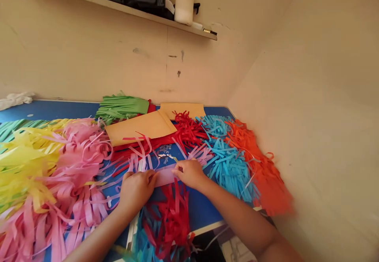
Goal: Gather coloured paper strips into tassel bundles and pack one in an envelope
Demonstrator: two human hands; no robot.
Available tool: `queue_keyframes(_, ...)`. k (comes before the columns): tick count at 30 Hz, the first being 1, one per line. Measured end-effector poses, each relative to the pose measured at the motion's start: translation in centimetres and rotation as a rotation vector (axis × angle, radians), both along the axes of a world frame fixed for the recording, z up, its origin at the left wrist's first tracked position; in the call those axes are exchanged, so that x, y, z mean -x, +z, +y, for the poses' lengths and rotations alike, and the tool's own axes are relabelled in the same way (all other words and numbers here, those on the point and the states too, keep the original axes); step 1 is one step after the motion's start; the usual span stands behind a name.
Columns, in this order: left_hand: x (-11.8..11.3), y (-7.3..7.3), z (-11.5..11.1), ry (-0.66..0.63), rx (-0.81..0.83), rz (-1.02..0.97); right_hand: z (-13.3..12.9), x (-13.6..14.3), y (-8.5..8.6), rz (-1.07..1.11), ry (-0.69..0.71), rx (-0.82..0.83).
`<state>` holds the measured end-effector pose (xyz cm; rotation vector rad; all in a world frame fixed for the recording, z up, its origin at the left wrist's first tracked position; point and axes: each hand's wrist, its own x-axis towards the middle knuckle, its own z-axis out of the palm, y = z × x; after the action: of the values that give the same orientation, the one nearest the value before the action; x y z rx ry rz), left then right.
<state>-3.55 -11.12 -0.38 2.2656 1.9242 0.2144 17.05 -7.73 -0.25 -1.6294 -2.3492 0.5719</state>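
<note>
A strip of lilac tissue paper [164, 176] with fringed ends stretches between my two hands over the blue table. My left hand [138, 187] pinches its left part, fingers closed. At its right part, my right hand [188, 172] holds the paper between thumb and fingers. Lilac fringe spreads beyond both hands. Just below the strip hangs red fringed paper [176, 218], over the table's front edge. Behind my hands lie a tan paper envelope [142, 127] and more red fringe [191, 129].
Pink [79, 159] and yellow fringe [23, 163] cover the left side of the blue table [204, 208]. Green fringe [124, 107] lies at the back; blue [229, 167] and orange fringe [263, 171] lie right. A shelf [118, 4] with a white bottle [184, 1] hangs above.
</note>
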Motion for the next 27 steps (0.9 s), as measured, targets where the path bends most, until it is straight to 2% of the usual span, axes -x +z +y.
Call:
queue_keyframes(4, -0.6, 0.1, 0.2, 0.025, -0.015, 0.057, 0.4, 0.6, -0.3, -0.045, 0.003, -0.096)
queue_keyframes(11, -0.6, -0.3, 0.4, 0.019, -0.038, 0.097, 0.9, 0.7, -0.7, -0.054, -0.062, -0.002)
queue_keyframes(20, -0.5, -0.8, 0.4, -0.007, -0.104, 0.114, 1.0, 0.8, -0.6, -0.080, -0.081, 0.008)
queue_keyframes(22, -0.5, -0.8, 0.4, -0.025, -0.151, 0.117, 0.7, 0.7, -0.3, -0.082, -0.094, -0.056)
queue_keyframes(24, -0.5, -0.6, 0.3, -0.088, -0.197, 0.119, 0.3, 0.4, -0.1, -0.085, -0.045, -0.182)
queue_keyframes(27, -0.3, -0.1, 0.1, -0.259, -0.208, 0.123, -0.3, -0.3, 0.1, -0.085, 0.228, -0.231)
